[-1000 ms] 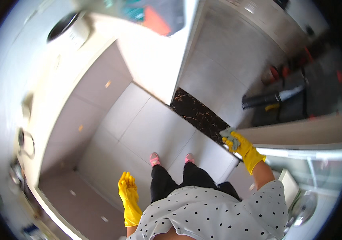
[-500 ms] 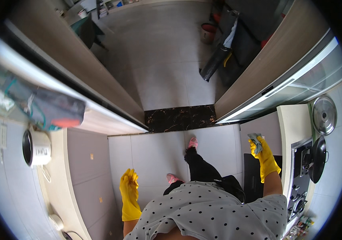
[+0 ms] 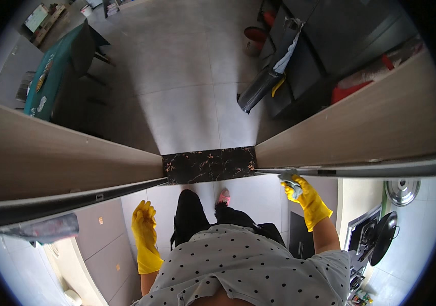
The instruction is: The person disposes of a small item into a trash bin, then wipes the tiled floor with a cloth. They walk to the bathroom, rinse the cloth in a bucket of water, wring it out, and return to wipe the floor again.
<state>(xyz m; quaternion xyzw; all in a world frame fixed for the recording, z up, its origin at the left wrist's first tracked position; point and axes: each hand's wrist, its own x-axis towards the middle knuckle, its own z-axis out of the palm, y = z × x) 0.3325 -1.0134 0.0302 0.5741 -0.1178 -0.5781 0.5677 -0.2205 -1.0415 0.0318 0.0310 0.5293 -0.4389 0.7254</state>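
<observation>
Both my hands wear long yellow rubber gloves. My right hand (image 3: 303, 196) is closed around a crumpled grey cloth (image 3: 290, 184), part of which sticks out past the fingertips. It hangs in the air before the right side of the doorway, near the edge of the sliding door. My left hand (image 3: 144, 224) is raised at my left side over the pale floor tiles. Its fingers are loosely bent with nothing visible in them, and it touches nothing.
A dark marbled threshold (image 3: 209, 166) lies ahead between wooden door frames. Beyond it stand a black tube-like bag (image 3: 262, 92), a reddish bucket (image 3: 254, 41) and a green-covered table (image 3: 60, 71). On the right counter are a black wok (image 3: 383, 238) and a steel lid (image 3: 402, 192). Grey cabinets (image 3: 100, 245) line the left.
I have stepped toward the doorway, so the threshold and the room beyond look closer. My right hand has come nearer the door edge with the cloth still in it. The left stays loosely bent.
</observation>
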